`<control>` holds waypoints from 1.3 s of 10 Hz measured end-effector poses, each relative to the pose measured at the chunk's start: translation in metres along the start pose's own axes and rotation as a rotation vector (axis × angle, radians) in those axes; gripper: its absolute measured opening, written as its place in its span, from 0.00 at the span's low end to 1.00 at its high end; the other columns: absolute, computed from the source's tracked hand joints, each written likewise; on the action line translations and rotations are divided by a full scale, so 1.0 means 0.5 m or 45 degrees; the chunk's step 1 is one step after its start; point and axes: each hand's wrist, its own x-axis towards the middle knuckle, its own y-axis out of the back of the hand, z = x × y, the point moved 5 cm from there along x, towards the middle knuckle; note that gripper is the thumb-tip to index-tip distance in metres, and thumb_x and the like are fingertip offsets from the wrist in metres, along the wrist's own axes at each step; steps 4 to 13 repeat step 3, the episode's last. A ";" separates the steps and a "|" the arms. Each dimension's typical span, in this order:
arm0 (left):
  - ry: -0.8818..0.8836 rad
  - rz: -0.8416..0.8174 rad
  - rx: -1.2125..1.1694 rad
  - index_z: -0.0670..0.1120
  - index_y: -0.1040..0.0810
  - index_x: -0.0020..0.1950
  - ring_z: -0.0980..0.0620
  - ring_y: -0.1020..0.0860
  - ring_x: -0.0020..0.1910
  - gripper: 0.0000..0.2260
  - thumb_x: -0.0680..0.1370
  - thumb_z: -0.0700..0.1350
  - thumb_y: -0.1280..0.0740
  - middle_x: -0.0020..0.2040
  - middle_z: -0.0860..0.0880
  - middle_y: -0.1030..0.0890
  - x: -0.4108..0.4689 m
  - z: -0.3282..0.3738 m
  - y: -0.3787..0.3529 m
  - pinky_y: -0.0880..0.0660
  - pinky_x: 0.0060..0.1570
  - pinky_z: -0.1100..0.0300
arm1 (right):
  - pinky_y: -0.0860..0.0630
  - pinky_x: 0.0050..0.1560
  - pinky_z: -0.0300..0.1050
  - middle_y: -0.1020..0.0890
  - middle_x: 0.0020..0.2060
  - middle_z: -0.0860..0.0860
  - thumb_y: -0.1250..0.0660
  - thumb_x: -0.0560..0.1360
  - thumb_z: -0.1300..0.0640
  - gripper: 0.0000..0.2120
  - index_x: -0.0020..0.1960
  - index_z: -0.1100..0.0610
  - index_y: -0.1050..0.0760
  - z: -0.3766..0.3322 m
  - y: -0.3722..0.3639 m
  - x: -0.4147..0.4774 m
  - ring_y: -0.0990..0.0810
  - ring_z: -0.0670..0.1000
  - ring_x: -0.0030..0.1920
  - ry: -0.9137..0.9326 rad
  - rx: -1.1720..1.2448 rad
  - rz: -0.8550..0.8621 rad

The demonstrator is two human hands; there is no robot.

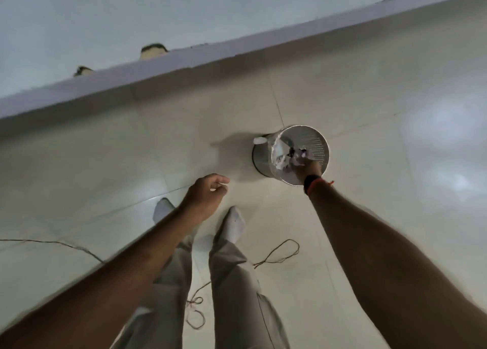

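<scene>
The perforated metal wastebasket [323, 148] stands upright on the tiled floor [369, 106], near the wall; the right hand [307, 168] reaches down into its mouth, and its fingers are bent round a wad of crumpled paper [300, 155], which sits at rim level inside the basket. The left hand [208, 191] hangs in the air well apart from the basket, fingers loosely curled, with nothing in it.

I judge the paper to be very light and soft; it will crush further under the fingers and cannot break, so a loose pinch with 3 or 4 fingertips on the bulk of the wad is enough; small pieces may fall off if only 1 corner is taken. The basket itself looks thin, stiff and light; it may tip if the hand drags on its rim; 1 white scrap [259, 140] lies on the far rim. A thin thread [282, 253] lies loose on the floor beside the feet.
</scene>
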 end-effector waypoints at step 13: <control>0.014 0.139 -0.135 0.52 0.19 0.54 0.50 0.20 0.58 0.09 0.78 0.42 0.35 0.51 0.52 0.18 -0.124 -0.004 0.023 0.24 0.60 0.51 | 0.21 0.43 0.46 0.24 0.57 0.57 0.46 0.81 0.64 0.19 0.69 0.55 0.29 0.010 -0.011 -0.173 0.18 0.57 0.45 0.025 0.300 -0.250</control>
